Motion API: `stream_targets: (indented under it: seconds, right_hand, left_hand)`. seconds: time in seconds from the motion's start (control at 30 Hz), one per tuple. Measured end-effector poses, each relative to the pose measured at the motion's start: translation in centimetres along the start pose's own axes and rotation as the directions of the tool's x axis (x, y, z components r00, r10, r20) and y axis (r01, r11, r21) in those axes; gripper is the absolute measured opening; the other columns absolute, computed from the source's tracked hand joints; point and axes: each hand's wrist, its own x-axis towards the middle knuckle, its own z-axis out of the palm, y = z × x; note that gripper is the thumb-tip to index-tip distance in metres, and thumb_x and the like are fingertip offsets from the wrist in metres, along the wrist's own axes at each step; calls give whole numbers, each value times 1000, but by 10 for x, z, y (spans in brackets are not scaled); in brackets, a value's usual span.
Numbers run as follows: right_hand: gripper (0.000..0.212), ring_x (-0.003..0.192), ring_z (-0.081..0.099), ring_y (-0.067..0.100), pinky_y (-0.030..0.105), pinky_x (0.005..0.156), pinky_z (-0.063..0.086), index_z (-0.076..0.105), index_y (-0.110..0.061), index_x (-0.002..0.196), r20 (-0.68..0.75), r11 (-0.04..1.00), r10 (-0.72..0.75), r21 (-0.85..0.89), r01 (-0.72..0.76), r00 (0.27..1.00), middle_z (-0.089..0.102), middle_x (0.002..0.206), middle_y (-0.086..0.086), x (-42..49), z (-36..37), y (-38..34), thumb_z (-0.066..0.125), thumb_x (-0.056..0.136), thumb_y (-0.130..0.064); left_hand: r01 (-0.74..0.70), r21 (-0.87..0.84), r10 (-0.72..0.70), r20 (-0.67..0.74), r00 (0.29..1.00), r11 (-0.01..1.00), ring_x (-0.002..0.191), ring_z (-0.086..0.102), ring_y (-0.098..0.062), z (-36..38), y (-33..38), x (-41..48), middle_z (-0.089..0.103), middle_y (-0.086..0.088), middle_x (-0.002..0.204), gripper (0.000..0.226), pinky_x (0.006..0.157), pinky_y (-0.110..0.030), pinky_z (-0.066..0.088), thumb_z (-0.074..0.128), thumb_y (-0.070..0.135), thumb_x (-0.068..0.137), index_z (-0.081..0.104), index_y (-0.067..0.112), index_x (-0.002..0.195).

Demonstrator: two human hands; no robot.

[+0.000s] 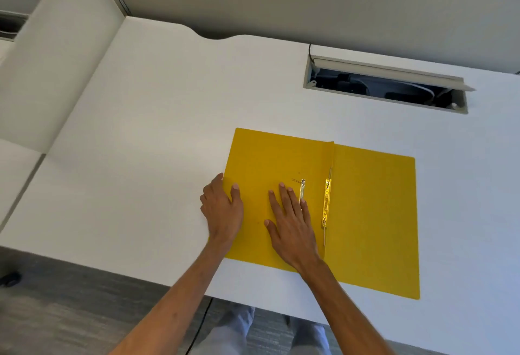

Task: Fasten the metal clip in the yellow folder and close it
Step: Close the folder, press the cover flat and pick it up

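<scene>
The yellow folder lies open and flat on the white desk. A gold metal fastener strip runs along its centre fold, with thin prongs sticking out at both ends. A loose silver clip bar rests on the left flap. My right hand lies flat on that flap, fingers spread, with a fingertip touching the silver bar. At the folder's left edge sits my left hand, its thumb on top of the flap and its fingers beside the edge.
The white desk has an open cable hatch with cables inside, behind the folder on the right. A low divider panel rises at the left. The desk's front edge runs just below the folder.
</scene>
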Motion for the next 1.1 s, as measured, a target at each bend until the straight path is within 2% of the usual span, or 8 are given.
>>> stream_targets:
  seconds: [0.13,0.27,0.33,0.43,0.57,0.73,0.93,1.1]
  right_hand:
    - [72,168,-5,26,56,134,15,9,-26,174,18,1000,4,1,-4,1000,-5,182,3,1,0,-1,35,112,-53]
    - [77,168,-3,27,59,134,14,11,-26,173,66,999,21,29,-23,998,-2,182,4,2,-10,-5,44,109,-51]
    - [78,169,1,26,61,133,14,17,-26,173,94,995,49,82,-57,994,3,182,4,1,-21,-11,52,107,-47]
    - [66,165,23,23,59,130,27,35,-28,167,112,946,114,292,-143,987,26,178,1,-2,-53,-29,55,108,-47]
    - [61,144,53,7,43,108,54,49,-40,156,79,791,214,570,-220,974,52,161,-17,-8,-120,-56,52,102,-69]
    - [63,116,66,-9,39,98,62,61,-46,138,14,627,325,745,-226,946,64,142,-28,-23,-194,-53,47,92,-86]
    - [35,93,76,2,36,83,64,75,-38,108,-90,582,468,780,-231,879,78,109,-23,-47,-250,12,66,95,-69]
    - [16,97,77,12,47,88,64,79,-23,99,-99,552,571,781,-292,815,82,100,-7,-69,-257,88,73,102,-38]
  left_hand:
    - [125,-177,-124,13,992,976,132,59,-36,-10,2,23,62,-13,142,49,115,-61,47,62,34,110,55,15,154]
    - [95,-238,-83,59,995,967,106,66,-27,-22,7,25,61,-12,137,37,103,-56,58,65,29,109,67,19,145]
    - [56,-217,-43,63,997,975,104,65,-26,-32,17,18,63,-9,138,35,102,-54,57,62,30,111,66,23,144]
    - [14,-245,10,95,995,969,104,69,-18,-52,32,6,72,-3,133,32,104,-54,57,58,34,112,64,30,143]
    - [-7,-350,74,178,981,937,116,72,-22,-84,65,-16,78,4,124,26,103,-57,60,56,46,112,69,41,134]
    - [-47,-501,241,330,913,864,102,82,-14,-102,129,-65,83,10,119,39,68,-25,64,41,50,116,72,37,135]
    - [-133,-540,424,461,779,831,117,78,-9,-54,173,-118,78,17,133,44,97,-43,65,37,51,115,71,38,141]
    - [-426,-437,609,509,609,792,148,53,-2,10,177,-147,53,27,163,42,119,-42,53,42,52,116,52,50,157]
